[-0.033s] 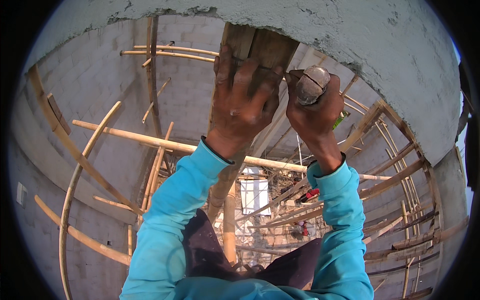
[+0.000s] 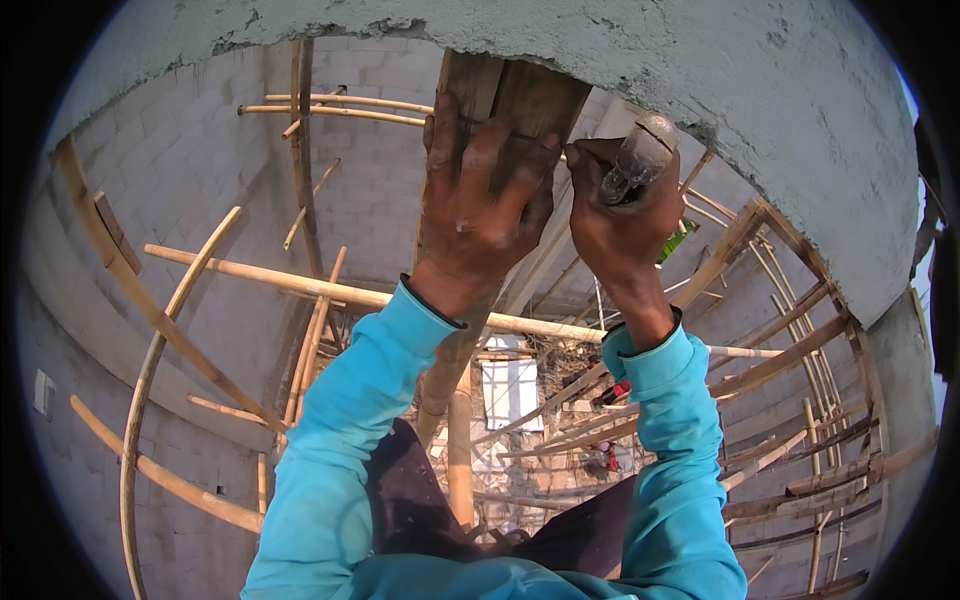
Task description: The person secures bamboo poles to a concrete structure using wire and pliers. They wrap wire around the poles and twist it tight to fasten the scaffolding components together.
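Wooden boards (image 2: 538, 95) at twelve o'clock, under the splayed left hand (image 2: 480, 205); likely stiff, rough and not slippery, best taken along the long edges. Clenched in the right hand (image 2: 625, 222), towards one o'clock: rounded metal tool (image 2: 645, 152), probably hard and weighty.

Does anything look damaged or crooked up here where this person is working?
Yes: the grey concrete has a ragged, chipped edge, just above the wood under the left hand in this view; its face looks smoother. One upright pole at left looks bowed, but the lens may cause that.
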A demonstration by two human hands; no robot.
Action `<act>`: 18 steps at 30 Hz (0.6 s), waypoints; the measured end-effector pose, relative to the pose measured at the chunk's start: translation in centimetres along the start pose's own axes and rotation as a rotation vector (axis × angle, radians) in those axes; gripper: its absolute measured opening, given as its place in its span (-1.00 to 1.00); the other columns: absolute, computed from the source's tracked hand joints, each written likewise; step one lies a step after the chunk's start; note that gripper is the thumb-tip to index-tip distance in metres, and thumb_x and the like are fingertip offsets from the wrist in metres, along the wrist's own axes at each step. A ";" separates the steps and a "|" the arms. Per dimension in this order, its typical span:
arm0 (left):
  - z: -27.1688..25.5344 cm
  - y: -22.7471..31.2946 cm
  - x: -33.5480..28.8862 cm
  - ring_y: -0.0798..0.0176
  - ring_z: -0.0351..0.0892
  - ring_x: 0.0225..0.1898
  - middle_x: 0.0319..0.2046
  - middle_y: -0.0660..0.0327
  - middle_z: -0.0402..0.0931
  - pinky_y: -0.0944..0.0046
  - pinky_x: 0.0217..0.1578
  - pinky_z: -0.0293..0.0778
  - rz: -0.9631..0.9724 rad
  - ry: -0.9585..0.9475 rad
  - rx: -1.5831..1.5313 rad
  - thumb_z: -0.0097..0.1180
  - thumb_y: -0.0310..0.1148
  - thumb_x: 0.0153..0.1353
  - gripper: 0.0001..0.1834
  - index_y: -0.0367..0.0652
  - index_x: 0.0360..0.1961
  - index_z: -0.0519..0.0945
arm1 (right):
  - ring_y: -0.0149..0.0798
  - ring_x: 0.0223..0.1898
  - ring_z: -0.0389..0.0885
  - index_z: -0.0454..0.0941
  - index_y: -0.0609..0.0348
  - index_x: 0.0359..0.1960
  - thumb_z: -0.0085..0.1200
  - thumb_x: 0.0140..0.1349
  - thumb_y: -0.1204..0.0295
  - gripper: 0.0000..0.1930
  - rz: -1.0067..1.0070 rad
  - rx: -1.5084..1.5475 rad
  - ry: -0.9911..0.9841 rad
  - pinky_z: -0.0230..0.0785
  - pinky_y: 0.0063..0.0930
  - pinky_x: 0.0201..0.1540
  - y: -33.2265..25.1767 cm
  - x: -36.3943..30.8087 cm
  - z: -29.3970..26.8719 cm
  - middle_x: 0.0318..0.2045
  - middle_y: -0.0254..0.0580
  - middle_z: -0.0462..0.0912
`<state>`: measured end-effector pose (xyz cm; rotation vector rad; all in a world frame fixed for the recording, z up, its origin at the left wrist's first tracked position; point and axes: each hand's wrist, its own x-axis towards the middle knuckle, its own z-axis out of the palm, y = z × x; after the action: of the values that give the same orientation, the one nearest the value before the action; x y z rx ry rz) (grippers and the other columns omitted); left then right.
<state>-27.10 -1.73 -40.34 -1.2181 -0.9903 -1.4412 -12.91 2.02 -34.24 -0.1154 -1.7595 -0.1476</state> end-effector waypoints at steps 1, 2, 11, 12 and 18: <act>0.0 0.0 0.0 -0.52 0.09 0.42 0.14 0.03 0.41 -0.47 0.30 0.25 -0.001 0.001 -0.005 0.37 -0.34 0.04 -0.51 0.12 0.08 0.71 | -0.20 -0.40 0.74 0.46 0.31 -0.20 0.40 0.06 0.64 -0.66 0.178 0.067 0.078 0.59 -0.41 -0.33 -0.9 -0.2 0.8 -0.38 -0.03 0.71; -0.1 0.1 0.1 -0.52 0.08 0.42 0.15 0.02 0.40 -0.47 0.30 0.25 -0.003 0.002 -0.009 0.35 -0.37 0.04 -0.50 0.12 0.09 0.70 | -0.26 -0.38 0.77 0.46 0.33 -0.23 0.38 0.16 0.64 -0.72 0.354 0.136 0.156 0.63 -0.45 -0.30 -1.7 -0.3 1.4 -0.41 -0.02 0.75; 0.3 -0.6 1.0 -0.55 0.05 0.43 0.18 -0.01 0.27 -0.45 0.32 0.28 0.037 -0.009 0.004 0.41 -0.40 0.04 -0.46 0.11 0.12 0.67 | -0.26 -0.34 0.79 0.49 0.35 -0.16 0.35 0.16 0.62 -0.71 0.265 -0.092 0.264 0.58 -0.42 -0.26 -3.1 0.2 2.8 -0.38 -0.05 0.78; 0.3 -0.6 0.9 -0.54 0.04 0.43 0.18 0.00 0.28 -0.45 0.32 0.28 0.029 -0.009 -0.011 0.41 -0.39 0.04 -0.46 0.11 0.12 0.67 | -0.26 -0.34 0.78 0.49 0.35 -0.15 0.35 0.16 0.62 -0.71 0.235 -0.123 0.247 0.58 -0.41 -0.25 -3.2 0.2 2.6 -0.38 -0.05 0.77; 0.0 0.1 0.8 -0.50 0.06 0.44 0.13 0.04 0.31 -0.47 0.32 0.26 -0.013 -0.016 -0.045 0.49 -0.31 0.00 -0.44 0.13 0.11 0.68 | -0.06 -0.36 0.76 0.45 0.35 -0.12 0.31 0.08 0.61 -0.65 0.416 -0.023 0.192 0.54 -0.29 -0.33 -3.3 0.7 1.6 -0.42 0.03 0.71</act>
<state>-27.04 -1.87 -39.51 -1.2601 -0.9832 -1.4726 -15.14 -0.92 -33.93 -0.4642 -1.5078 0.1208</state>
